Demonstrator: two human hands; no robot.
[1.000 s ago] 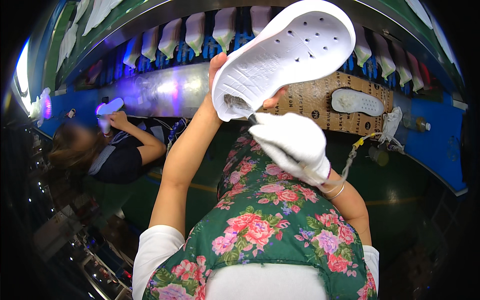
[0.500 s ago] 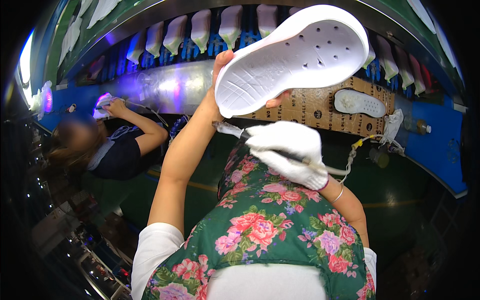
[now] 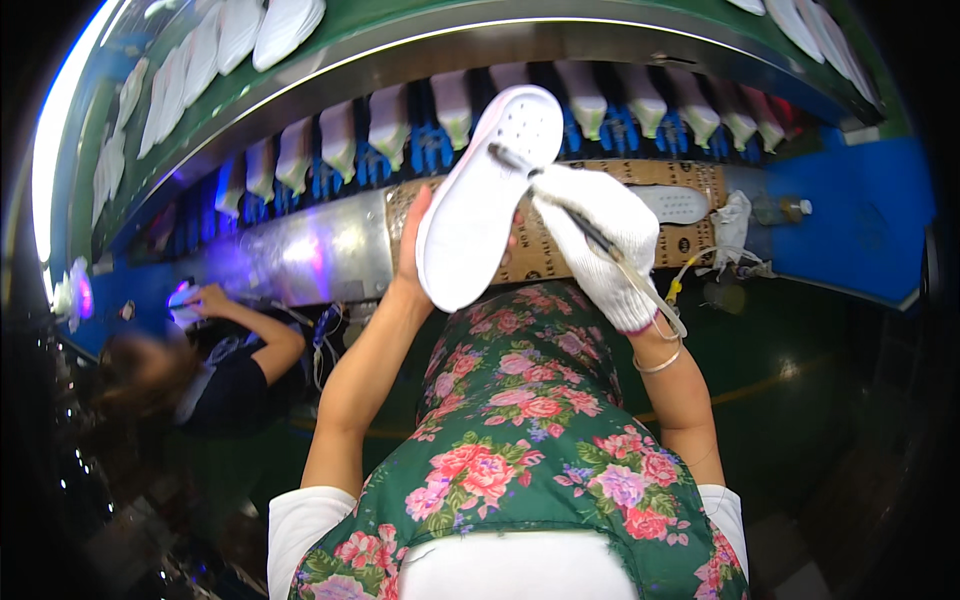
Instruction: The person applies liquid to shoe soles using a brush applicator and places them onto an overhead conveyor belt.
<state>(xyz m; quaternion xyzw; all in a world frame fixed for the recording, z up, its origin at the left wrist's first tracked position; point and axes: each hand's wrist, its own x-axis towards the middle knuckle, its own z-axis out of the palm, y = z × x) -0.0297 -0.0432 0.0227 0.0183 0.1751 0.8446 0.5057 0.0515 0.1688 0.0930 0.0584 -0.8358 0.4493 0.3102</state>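
Observation:
A white shoe sole (image 3: 465, 225) with small holes toward its far end is held up in front of me, tilted, with that end pointing away and to the right. My bare left hand (image 3: 413, 235) grips it by the left edge, and some fingertips show at its right side. A white knit glove covers my right hand (image 3: 600, 225), whose fingers are closed around a brush (image 3: 592, 232) with a thin tube running from its rear. The dark brush tip lies over the sole's upper part, near the holes, seemingly touching it.
Another sole (image 3: 670, 204) lies on the cardboard-covered bench (image 3: 560, 262). Beside it are a crumpled white cloth (image 3: 732, 222) and a clear bottle (image 3: 785, 209). Behind, shoe-shaped pieces (image 3: 388, 125) stand in a row under a shelf (image 3: 420, 48) holding soles. A co-worker (image 3: 235, 370) works at the left.
The sole has swung to a steeper slant and moved down and left. My right hand has risen, bringing the brush from below the sole up onto its face.

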